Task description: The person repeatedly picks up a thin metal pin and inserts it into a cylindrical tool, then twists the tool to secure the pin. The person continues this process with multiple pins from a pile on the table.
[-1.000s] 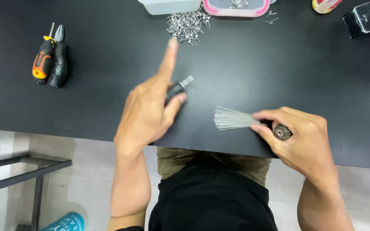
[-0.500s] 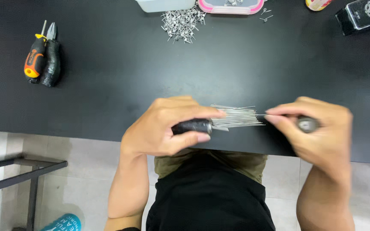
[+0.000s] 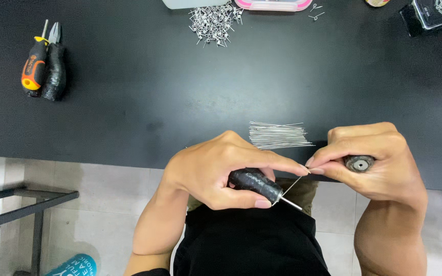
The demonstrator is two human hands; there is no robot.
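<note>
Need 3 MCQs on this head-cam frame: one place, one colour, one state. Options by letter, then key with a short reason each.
1. Where does the bundle of thin metal pins lie?
A. on the black table, just beyond the hands
B. in the pink-rimmed box
C. on the floor

2. What colour is the handle of the screwdriver at the far left?
A. blue
B. orange and black
C. white

3. What is the left hand doing?
A. resting flat and empty
B. gripping a black-handled tool
C. holding the pliers

Key:
1 A: the pins rest on the table between the hands and its far side.
2 B: orange grip with black parts, beside the black-handled pliers.
3 B: fingers wrap the black-handled tool while the right hand pinches a single pin at its tip.
</note>
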